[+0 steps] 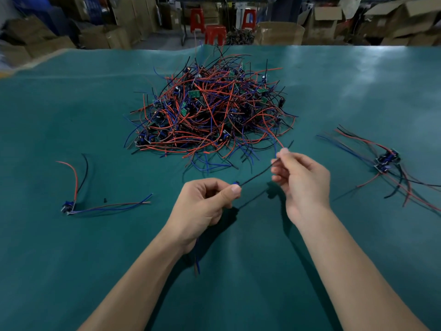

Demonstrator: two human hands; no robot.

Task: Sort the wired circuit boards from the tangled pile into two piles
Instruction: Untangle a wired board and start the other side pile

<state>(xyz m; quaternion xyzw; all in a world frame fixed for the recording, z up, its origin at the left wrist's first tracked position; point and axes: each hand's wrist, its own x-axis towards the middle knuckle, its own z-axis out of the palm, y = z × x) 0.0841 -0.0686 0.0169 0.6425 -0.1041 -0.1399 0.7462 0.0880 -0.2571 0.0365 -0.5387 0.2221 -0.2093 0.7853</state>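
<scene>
A tangled pile [210, 111] of small circuit boards with red, blue and black wires lies at the table's middle. My left hand [202, 206] grips one small board, of which only a blue part [235, 186] shows at my thumb; its blue wires hang below my wrist. A black wire [257, 174] runs taut from that board to my right hand [300, 182], which pinches the black wire together with a red wire leading back into the pile. One sorted board [68, 206] lies at the left. A small group of boards [386, 161] lies at the right.
The table is covered with a green mat [71, 259]. Beyond its far edge stand red stools [216, 33] and cardboard boxes [279, 33]. A tiny dark scrap [104, 200] lies near the left board.
</scene>
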